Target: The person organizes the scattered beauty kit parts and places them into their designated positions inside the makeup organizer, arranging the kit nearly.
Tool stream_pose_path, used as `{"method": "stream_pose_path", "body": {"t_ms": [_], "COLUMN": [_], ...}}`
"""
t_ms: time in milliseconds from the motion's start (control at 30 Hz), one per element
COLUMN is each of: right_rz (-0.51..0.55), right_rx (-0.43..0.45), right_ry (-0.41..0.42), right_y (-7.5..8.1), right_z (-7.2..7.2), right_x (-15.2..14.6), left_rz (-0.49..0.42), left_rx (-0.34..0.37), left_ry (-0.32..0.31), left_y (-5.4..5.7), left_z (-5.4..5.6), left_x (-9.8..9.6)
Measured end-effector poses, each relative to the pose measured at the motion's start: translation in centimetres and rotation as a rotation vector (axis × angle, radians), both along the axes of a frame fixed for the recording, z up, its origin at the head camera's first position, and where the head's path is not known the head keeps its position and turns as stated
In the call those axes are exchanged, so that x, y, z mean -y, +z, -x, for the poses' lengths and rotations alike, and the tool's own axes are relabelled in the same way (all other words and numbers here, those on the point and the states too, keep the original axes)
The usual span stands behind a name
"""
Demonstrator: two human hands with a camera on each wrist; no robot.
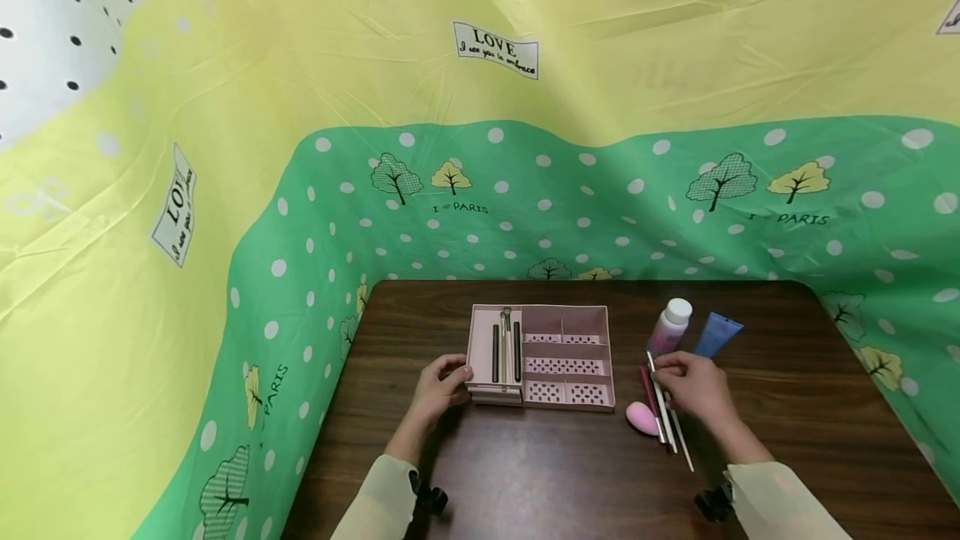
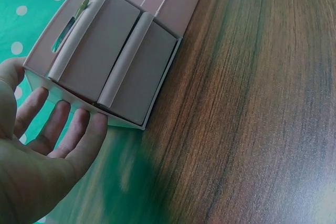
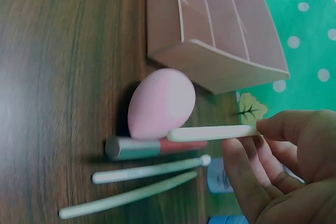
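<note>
A pink makeup organizer (image 1: pixel 567 348) stands on the table, with two drawers in its left front. My left hand (image 1: pixel 441 386) holds its left front corner; in the left wrist view the fingertips (image 2: pixel 97 121) touch the side wall and the thumb is at the top edge. Several slim brushes and pencils (image 1: pixel 506 348) lie in its left tray. My right hand (image 1: pixel 693 390) pinches one end of a white stick (image 3: pixel 210 133). Below that stick lie a red-and-silver brush (image 3: pixel 134 149) and two more pale sticks (image 3: pixel 128 195), beside a pink makeup sponge (image 3: pixel 163 103).
A white-capped bottle (image 1: pixel 670 327) and a blue tube (image 1: pixel 717 333) are beyond my right hand. The brown wooden table (image 1: pixel 525 473) is bordered at the back and sides by a green and yellow curtain (image 1: pixel 465 190).
</note>
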State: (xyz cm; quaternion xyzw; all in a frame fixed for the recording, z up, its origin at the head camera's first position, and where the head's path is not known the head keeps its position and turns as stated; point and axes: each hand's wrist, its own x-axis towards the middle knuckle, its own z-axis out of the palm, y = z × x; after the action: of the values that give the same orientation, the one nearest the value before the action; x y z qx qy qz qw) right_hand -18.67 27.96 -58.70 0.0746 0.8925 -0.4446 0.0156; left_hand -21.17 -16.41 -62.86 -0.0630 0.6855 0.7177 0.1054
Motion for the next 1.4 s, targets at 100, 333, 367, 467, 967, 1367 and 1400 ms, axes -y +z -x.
{"method": "stream_pose_path", "body": {"t_ms": [100, 333, 367, 467, 967, 1367, 1400], "right_rz": [0.029, 0.043, 0.04, 0.003, 0.084, 0.152, 0.159], "right_rx": [0.003, -0.016, -0.022, -0.055, -0.051, -0.057, -0.057], "right_ry": [-0.005, 0.005, 0.006, 0.009, 0.018, 0.037, 0.034], "right_y": [0.3, 1.1, 1.1, 1.3, 2.5, 3.7, 3.8], "right_z": [0.2, 0.7, 0.8, 1.3, 2.4, 3.3, 3.4], "right_x": [0.7, 1.9, 2.1, 2.5, 4.6, 6.9, 7.2], "left_rz": [-0.003, -0.004, -0.003, 0.006, 0.007, 0.009, 0.008], "left_rx": [0.001, -0.007, -0.008, -0.013, -0.016, -0.011, -0.011], "left_ry": [0.0, 0.005, 0.005, 0.002, -0.015, -0.002, -0.003], "left_y": [-0.2, -0.1, -0.1, -0.1, -0.2, -0.2, -0.2], "left_z": [0.1, 0.0, 0.0, 0.0, -0.1, 0.0, 0.0], "left_x": [0.0, 0.0, 0.0, 0.0, 0.1, 0.0, -0.1]}}
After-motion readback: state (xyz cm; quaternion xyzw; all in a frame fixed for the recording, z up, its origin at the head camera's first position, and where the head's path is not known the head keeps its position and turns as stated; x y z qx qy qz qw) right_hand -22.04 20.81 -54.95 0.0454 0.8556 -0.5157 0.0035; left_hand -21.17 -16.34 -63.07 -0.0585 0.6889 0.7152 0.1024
